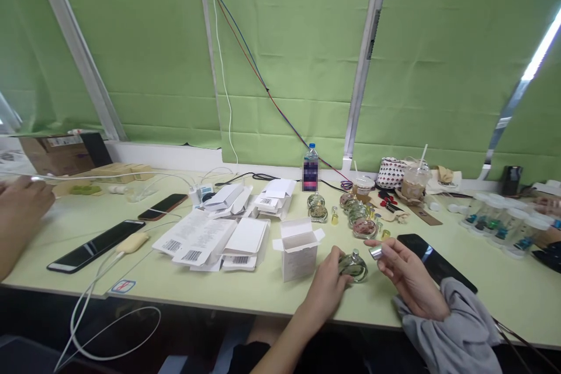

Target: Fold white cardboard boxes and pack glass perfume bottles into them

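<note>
My left hand (pixel 328 281) is closed around the side of a round glass perfume bottle (pixel 354 269), which is upright near the table's front edge. In my right hand (pixel 409 273), just to the right of the bottle, a small silvery cap (pixel 376 253) is pinched between the fingers. The cap is apart from the bottle's neck. A white carton (pixel 299 260) with its top flaps open stands left of the bottle. Behind my hands are more perfume bottles (pixel 364 228) and several small yellowish caps (pixel 385 235).
Flattened white cartons (pixel 197 239) are piled left of the open carton. A dark tablet or phone (pixel 438 263) lies by my right forearm. Clear tubes with white lids (pixel 495 219) stand at right. Phones (pixel 96 245), cables and another person's hand (pixel 26 204) are at left.
</note>
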Demonstrator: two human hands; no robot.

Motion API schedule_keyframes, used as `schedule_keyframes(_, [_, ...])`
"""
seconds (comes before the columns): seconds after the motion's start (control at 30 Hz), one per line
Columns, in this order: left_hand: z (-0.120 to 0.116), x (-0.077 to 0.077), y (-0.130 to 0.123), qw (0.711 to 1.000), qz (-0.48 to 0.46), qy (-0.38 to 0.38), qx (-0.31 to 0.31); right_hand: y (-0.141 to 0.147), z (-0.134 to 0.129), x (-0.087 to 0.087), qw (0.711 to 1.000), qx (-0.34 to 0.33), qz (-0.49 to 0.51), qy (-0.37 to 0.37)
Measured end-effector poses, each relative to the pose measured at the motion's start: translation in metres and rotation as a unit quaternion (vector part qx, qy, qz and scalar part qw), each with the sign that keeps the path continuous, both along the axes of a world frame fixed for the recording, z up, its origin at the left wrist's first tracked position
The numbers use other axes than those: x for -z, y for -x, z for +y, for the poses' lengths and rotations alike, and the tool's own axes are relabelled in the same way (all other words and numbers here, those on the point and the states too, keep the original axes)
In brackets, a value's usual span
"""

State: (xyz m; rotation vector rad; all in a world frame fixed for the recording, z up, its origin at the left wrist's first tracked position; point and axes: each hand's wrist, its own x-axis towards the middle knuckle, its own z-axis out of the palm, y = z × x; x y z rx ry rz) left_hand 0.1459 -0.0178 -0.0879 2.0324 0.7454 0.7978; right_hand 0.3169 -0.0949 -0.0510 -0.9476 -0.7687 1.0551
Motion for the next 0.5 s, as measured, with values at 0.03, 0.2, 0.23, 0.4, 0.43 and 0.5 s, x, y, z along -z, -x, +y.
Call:
schedule_keyframes(0.03, [-0.0001, -0.0002, 0.0002, 1.000, 0.000, 0.000, 0.001, -0.0003, 0.0002, 0.0004, 1.000, 0.006, 0.006, -0.002])
schedule_keyframes(0.2, [-0.0001, -0.0015, 0.0012, 1.000, -0.002, 0.003, 0.001, 0.0013, 0.0001, -0.0041, 0.999, 0.025, 0.042, -0.016])
schedule_keyframes(0.23, [-0.0001, -0.0017, 0.0012, 1.000, -0.003, 0.003, 0.001, 0.0019, -0.0004, -0.0057, 0.999, 0.023, 0.041, -0.013])
schedule_keyframes(0.4, [-0.0006, -0.0033, 0.0010, 1.000, -0.005, 0.004, -0.001, 0.0022, -0.0005, -0.0065, 1.000, 0.001, 0.025, 0.008])
schedule_keyframes(0.43, [-0.0007, -0.0035, 0.0009, 1.000, -0.004, 0.004, -0.001, 0.0019, 0.0000, -0.0052, 1.000, 0.002, 0.021, 0.007])
schedule_keyframes(0.5, [-0.0006, -0.0033, 0.0010, 1.000, -0.004, 0.005, -0.001, 0.0014, 0.0007, -0.0025, 1.000, 0.005, 0.011, 0.006])
